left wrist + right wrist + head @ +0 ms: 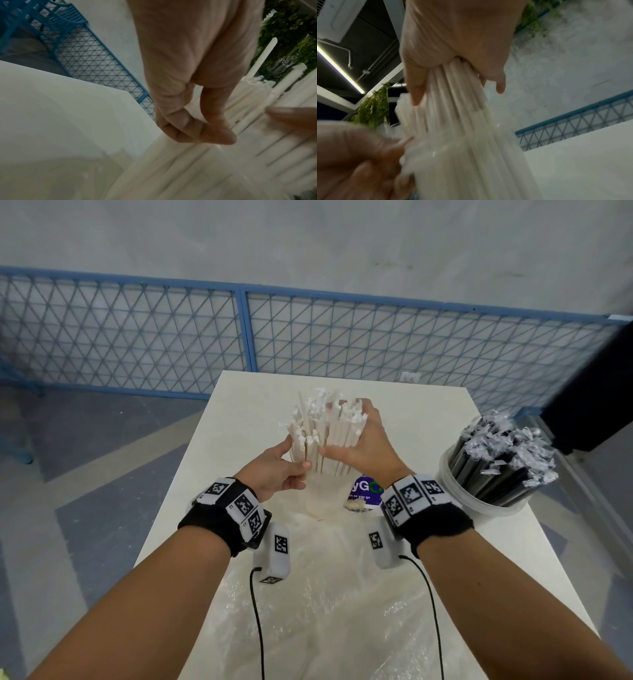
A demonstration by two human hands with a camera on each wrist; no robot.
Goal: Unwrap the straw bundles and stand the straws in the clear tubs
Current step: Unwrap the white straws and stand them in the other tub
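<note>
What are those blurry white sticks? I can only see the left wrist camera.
Observer: They are white straws, a fanned bundle held upright over the table.
Operator: Who holds the big bunch?
Observer: The right hand wraps round most of it; the left hand pinches only a few at the edge.
Operator: Is any tub full yet?
Observer: One clear tub on the right holds black straws, still in their wrappers.

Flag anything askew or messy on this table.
The white straws splay unevenly between the left hand and right hand, tips ragged. Loose clear wrapping lies crumpled across the table.
</note>
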